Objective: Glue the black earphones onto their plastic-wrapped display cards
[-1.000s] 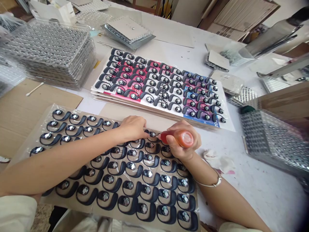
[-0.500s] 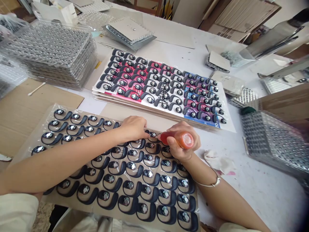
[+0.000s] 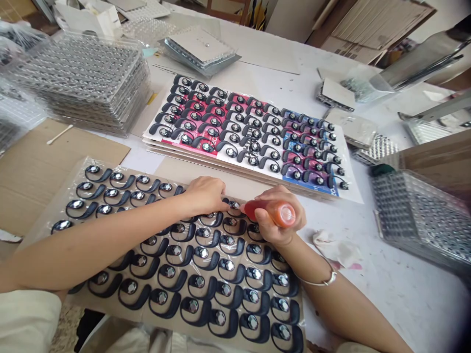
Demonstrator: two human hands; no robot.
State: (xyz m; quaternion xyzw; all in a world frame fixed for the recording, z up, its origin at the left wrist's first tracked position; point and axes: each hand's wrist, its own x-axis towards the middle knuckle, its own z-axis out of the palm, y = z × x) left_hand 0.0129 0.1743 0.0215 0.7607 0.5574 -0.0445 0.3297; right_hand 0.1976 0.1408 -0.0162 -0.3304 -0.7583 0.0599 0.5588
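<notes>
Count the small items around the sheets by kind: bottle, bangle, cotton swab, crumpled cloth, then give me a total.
orange bottle: 1
silver bangle: 1
cotton swab: 1
crumpled white cloth: 1
Total: 4

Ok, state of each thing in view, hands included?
Left hand: open, resting on the film.
Right hand: gripping the bottle.
Orange plastic squeeze bottle: tilted, tip beside one silver-faced piece; contact unclear.
Brown card sheet of black ear-hook pieces: flat, pieces in rows under clear film.
White, pink and blue printed cards: stacked, black pieces in rows on top.
Clear plastic trays: stacked, filled.
Crumpled white cloth: lying on the table.
</notes>
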